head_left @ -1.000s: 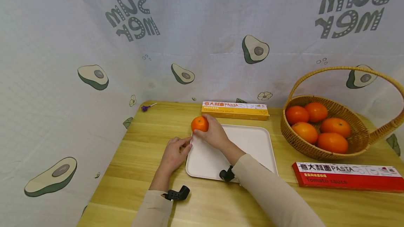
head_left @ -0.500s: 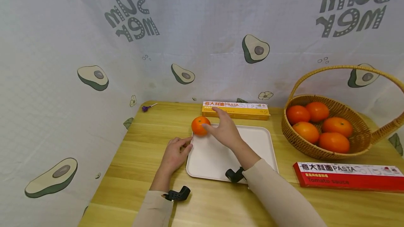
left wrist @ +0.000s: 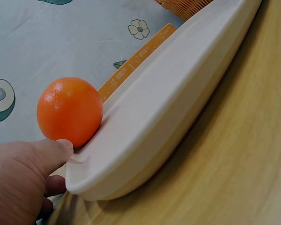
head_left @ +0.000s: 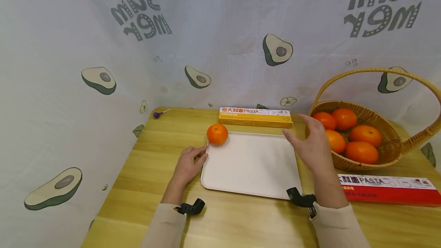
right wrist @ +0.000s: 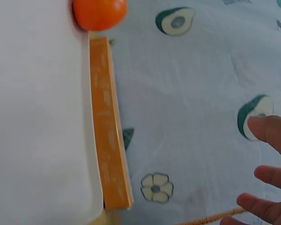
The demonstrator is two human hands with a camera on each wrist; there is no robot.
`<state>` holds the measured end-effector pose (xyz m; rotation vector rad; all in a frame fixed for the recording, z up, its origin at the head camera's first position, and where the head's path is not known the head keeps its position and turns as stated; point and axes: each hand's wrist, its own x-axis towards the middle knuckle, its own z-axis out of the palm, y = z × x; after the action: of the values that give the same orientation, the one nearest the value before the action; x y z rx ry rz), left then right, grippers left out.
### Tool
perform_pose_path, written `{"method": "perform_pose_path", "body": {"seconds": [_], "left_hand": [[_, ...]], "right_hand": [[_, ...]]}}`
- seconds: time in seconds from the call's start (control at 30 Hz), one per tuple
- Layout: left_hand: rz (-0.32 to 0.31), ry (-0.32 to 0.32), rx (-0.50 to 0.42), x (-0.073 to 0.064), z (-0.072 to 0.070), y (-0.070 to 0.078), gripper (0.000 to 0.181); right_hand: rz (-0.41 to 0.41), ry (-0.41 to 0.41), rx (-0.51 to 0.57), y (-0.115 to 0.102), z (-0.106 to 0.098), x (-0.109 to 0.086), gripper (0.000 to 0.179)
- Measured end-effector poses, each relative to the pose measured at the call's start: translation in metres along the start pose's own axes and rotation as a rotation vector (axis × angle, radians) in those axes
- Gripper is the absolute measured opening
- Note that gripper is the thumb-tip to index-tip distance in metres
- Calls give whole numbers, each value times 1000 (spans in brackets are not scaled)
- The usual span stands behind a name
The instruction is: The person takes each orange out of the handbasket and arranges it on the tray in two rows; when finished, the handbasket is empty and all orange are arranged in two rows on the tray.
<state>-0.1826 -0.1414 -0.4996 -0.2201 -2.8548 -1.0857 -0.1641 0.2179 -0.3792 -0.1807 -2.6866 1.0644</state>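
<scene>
Right hand [head_left: 315,150], grip empty and fingers spread, left of the basket [head_left: 365,166].
Its oranges [head_left: 361,152] lie just right of that hand; the left hand [head_left: 188,167], farther off, touches the left edge of the white tray [head_left: 253,163], pinch unclear; a lone orange [head_left: 217,134] sits in the tray's far left corner.

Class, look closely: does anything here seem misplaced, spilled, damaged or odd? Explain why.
The "summer" lettering on the cloth backdrop looks odd: it reads backwards, perhaps because the cloth hangs reversed. No spill or damage shows around the orange and tray.
</scene>
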Motion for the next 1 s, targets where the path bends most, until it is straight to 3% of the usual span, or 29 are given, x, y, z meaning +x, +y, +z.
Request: {"method": "perform_pose_path", "body": {"seconds": [0.2, 0.37, 0.63, 1.0], "left_hand": [[6, 6, -9, 3, -1, -1, 34], [22, -1, -28, 2, 0, -1, 34], [-8, -16, -42, 0, 1, 0, 35], [11, 8, -27, 0, 2, 0, 34]], "right_hand": [[73, 26, -67, 39, -35, 6, 80], [103, 9, -97, 67, -51, 10, 82], [97, -37, -162, 84, -47, 15, 83], [116, -57, -181, 94, -44, 16, 81]]}}
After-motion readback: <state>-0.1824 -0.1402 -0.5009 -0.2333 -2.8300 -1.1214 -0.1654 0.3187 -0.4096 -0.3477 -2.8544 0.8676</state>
